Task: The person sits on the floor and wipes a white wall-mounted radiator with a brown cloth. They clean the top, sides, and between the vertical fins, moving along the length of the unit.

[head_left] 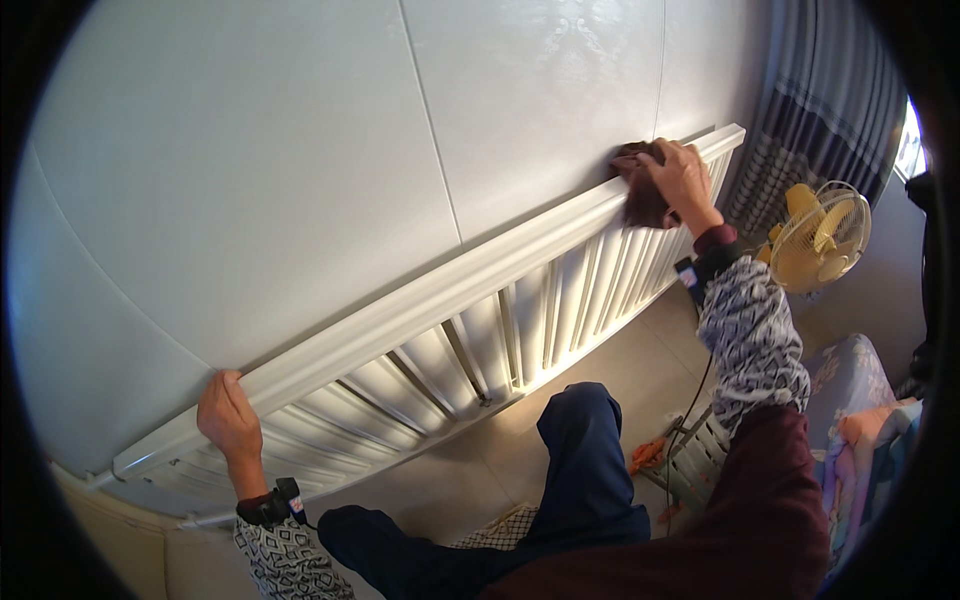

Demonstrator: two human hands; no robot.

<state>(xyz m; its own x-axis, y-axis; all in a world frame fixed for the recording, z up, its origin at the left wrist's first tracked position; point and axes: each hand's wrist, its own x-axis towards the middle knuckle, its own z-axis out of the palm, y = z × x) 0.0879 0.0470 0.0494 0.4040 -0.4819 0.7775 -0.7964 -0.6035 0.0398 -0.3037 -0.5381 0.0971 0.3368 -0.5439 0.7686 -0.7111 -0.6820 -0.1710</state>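
Observation:
A white panel radiator (450,289) runs along the wall in front of me. Its long top rail slants up towards the right. My left hand (229,421) is curled over the rail near the radiator's left end, fingertips hidden behind it. At the far right part of the rail, my right hand (681,180) presses a dark brown cloth (646,196) against the top. Part of the cloth hangs over the front of the fins, and another part lies on the wall side. Patterned sleeves and wrist straps cover both forearms.
A yellow fan (821,236) with a wire guard stands on the right by a grey curtain (810,112). Below it are a small slatted stool (694,457), an orange cloth (647,455) and a cable. Flower-patterned bedding (855,375) lies at right. My knees are close under the radiator.

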